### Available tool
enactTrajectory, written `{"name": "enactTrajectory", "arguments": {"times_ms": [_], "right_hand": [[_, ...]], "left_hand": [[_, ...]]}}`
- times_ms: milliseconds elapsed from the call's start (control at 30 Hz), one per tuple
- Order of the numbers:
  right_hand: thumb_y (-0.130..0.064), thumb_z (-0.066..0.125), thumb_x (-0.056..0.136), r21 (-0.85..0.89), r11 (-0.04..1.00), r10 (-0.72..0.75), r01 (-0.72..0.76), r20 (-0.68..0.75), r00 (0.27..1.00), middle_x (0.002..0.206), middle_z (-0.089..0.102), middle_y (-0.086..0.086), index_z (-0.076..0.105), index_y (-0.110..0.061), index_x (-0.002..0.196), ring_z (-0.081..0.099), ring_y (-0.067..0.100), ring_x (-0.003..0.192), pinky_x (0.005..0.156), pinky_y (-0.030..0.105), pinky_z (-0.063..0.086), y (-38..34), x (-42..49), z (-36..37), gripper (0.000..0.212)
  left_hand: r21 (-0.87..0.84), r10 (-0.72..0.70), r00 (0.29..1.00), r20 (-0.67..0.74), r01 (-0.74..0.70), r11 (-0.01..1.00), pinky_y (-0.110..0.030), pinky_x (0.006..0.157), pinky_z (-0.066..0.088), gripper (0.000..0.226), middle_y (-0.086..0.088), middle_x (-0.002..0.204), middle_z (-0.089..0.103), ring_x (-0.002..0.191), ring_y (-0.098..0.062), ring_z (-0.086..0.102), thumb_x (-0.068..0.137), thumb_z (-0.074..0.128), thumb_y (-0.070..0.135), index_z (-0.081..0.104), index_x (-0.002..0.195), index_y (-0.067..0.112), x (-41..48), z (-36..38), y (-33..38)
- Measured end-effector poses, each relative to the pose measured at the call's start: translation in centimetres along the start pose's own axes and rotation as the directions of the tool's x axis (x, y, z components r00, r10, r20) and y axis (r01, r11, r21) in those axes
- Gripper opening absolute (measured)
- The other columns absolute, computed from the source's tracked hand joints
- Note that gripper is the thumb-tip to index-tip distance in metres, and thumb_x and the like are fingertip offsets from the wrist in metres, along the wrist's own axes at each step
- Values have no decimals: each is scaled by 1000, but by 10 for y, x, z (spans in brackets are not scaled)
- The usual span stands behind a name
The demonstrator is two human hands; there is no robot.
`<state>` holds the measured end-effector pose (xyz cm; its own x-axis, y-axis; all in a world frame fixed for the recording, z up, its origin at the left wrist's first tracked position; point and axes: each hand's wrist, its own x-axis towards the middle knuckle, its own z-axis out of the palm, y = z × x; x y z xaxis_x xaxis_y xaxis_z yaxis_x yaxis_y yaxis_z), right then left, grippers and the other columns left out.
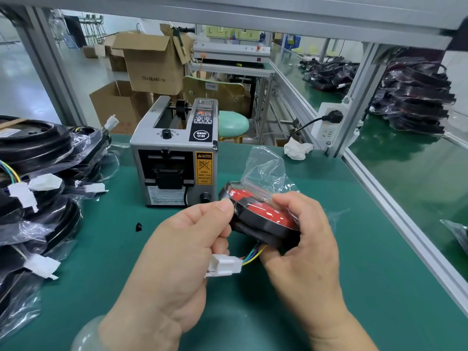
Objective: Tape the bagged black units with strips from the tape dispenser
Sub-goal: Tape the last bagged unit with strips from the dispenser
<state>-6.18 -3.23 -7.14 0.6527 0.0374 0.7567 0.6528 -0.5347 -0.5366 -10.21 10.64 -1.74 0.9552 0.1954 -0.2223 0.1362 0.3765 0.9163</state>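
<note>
Unit in hand, held clear of the green mat (101,249), just in front of and to the right of the tape dispenser (174,158). Left hand (187,236): fingers curled, thumb tip pinched against the near rim of the black unit (260,219); I cannot tell whether a tape strip sits under that thumb. Right hand (301,239): wrapped round the unit's far side, thumb on top pinning the plastic over the red face. Risks as I judge them: the loose bag (266,168) mouth stands up unfolded behind the unit, so a strip laid now could catch crumpled film and seal badly. The wires (253,254) and white connector (224,266) hang below between the hands and could get taped in or snagged. Either hand has to let go to fetch a strip, and the slick plastic may then slip on a one-handed hold. The dispenser outlet (168,173) carries a caution label about fingers; I can't make out a strip waiting there. Containers: this bag holds the one unit; whether the connector is inside the film I cannot tell. The pile at left (38,173) is more units in clear bags with connectors poking out. Cardboard boxes (152,64) behind stand open, contents hidden.
</note>
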Motion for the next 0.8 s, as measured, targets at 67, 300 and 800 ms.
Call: {"name": "enactTrajectory", "arguments": {"times_ms": [67,300,800], "right_hand": [[-3,65,57,4,1000,1,-1,-8,1000,109,49,-24,49,-31,115,56,13,107,87,48,48,0,0,0,67],[-2,65,56,7,1000,2,-2,-17,1000,112,51,-18,50,-30,116,55,14,109,89,49,47,1,0,1,68],[-1,65,57,15,1000,-4,4,-17,1000,111,51,-17,50,-28,116,56,15,109,88,50,47,0,0,1,67]], "left_hand": [[-4,8,1000,-4,-8,1000,-33,63,36,20,3,52,47,41,-9,36,56,68,36,60,54,18,0,1,0],[21,56,998,-27,-55,998,-32,63,36,22,6,52,46,43,-9,34,69,67,32,64,50,21,0,4,-4],[1,129,988,-88,-129,992,-21,49,50,33,6,48,43,41,-6,37,89,60,21,70,57,24,4,10,-13]]}}
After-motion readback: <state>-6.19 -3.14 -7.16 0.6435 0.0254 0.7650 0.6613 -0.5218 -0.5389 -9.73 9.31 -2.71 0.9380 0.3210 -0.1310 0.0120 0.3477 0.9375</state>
